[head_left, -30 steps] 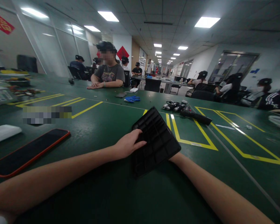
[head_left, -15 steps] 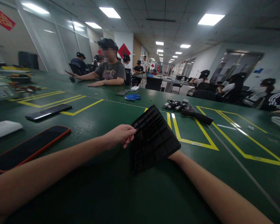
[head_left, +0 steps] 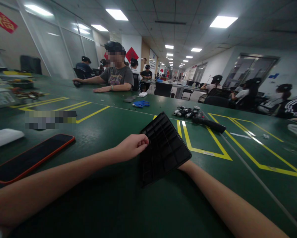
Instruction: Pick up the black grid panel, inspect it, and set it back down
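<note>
A black tray (head_left: 169, 145) divided into several shallow compartments is tilted up above the green table, its cells facing me. Behind its lower right corner my right hand (head_left: 186, 166) holds it up; the fingers are hidden by the tray. My left hand (head_left: 133, 145) is at the tray's left side, over the compartments there. Its fingers are curled in a pinch, with the tips near a cell. Whatever may be between those fingertips is too small and dark to make out.
On the green table (head_left: 101, 191), an orange-edged phone (head_left: 36, 157) and a white object (head_left: 6, 138) lie at left. A blue glove (head_left: 141, 103), a bundle of cables with metal connectors (head_left: 186, 112) and a black tube-like object (head_left: 210, 125) lie farther back. A person (head_left: 118, 77) sits opposite.
My left hand has moved slightly right, over the tray's left part, and its fingers have curled in more. The tray and right arm stay nearly still. The person opposite has lowered one hand.
</note>
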Available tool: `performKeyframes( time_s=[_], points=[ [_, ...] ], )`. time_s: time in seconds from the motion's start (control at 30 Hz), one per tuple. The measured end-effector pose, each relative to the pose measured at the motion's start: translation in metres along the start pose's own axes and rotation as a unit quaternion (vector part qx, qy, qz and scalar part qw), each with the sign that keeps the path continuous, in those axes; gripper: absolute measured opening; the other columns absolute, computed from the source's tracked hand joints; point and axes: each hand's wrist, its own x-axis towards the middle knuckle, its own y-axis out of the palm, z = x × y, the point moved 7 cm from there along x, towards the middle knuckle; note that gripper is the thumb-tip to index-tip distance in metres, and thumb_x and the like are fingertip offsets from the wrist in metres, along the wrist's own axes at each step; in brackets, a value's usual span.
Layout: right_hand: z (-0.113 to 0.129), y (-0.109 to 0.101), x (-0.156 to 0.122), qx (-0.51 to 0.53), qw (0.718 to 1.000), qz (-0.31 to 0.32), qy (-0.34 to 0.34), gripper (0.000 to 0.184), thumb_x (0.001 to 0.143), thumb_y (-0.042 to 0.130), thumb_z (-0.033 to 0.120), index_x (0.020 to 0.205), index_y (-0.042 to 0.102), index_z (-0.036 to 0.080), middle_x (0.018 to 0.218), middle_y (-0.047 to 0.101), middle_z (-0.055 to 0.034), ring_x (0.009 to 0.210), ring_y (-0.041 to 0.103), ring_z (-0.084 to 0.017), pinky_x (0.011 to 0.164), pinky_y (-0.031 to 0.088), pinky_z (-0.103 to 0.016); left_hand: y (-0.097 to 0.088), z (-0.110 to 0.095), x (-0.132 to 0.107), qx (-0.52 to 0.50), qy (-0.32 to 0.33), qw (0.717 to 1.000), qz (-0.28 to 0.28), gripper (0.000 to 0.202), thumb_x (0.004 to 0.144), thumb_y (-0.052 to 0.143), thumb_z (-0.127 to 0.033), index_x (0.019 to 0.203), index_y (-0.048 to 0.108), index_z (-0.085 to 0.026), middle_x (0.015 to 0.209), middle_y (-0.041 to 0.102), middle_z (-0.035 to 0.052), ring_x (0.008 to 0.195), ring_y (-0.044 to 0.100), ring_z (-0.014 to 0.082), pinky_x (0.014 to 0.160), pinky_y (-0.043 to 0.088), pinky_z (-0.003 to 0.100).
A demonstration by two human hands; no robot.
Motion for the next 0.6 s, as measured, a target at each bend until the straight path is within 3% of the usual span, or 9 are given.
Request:
performKeyframes(
  time_s=[0.1, 0.17, 0.43, 0.6],
  points=[
    [0.006, -0.006, -0.001, -0.018, 0.999, -0.011, -0.033, 0.047, 0.085, 0.040, 0.050, 0.122, 0.051, 0.024, 0.111, 0.064, -0.0061, 0.100, 0.059, -0.021, 0.091, 0.047, -0.038, -0.002, -0.021, -0.005, 0.153, 0.109, 0.982, -0.002, 0.016, 0.082, 0.041, -0.016, 0.090, 0.055, -0.014, 0.084, 0.059, 0.0069, 0.077, 0.056, 0.0170, 0.069, 0.044, 0.029],
    [0.007, -0.007, -0.002, -0.029, 0.999, -0.009, -0.038, 0.048, 0.085, 0.038, 0.050, 0.123, 0.050, 0.022, 0.112, 0.063, -0.0067, 0.100, 0.059, -0.020, 0.090, 0.048, -0.037, -0.002, -0.026, -0.006, 0.172, 0.136, 0.976, 0.001, 0.020, 0.083, 0.039, -0.015, 0.097, 0.054, -0.014, 0.090, 0.059, 0.0085, 0.083, 0.056, 0.0179, 0.073, 0.043, 0.030],
    [0.007, 0.000, 0.000, -0.029, 0.999, -0.007, -0.045, 0.044, 0.087, 0.038, 0.044, 0.124, 0.048, 0.023, 0.107, 0.066, -0.0053, 0.101, 0.058, -0.021, 0.094, 0.044, -0.039, -0.001, 0.003, 0.008, -0.031, -0.017, 0.999, 0.022, 0.016, 0.083, 0.045, -0.029, 0.084, 0.053, -0.014, 0.066, 0.054, -0.0002, 0.060, 0.051, 0.0116, 0.055, 0.038, 0.022],
    [0.007, 0.000, 0.000, -0.049, 0.997, -0.019, -0.050, 0.047, 0.087, 0.035, 0.046, 0.124, 0.049, 0.020, 0.116, 0.061, -0.0085, 0.106, 0.056, -0.020, 0.094, 0.045, -0.037, -0.001, 0.010, 0.009, 0.000, -0.050, 0.999, -0.013, 0.030, 0.084, 0.041, -0.042, 0.076, 0.052, -0.015, 0.066, 0.053, 0.0004, 0.059, 0.049, 0.0122, 0.052, 0.033, 0.023]
  ],
)
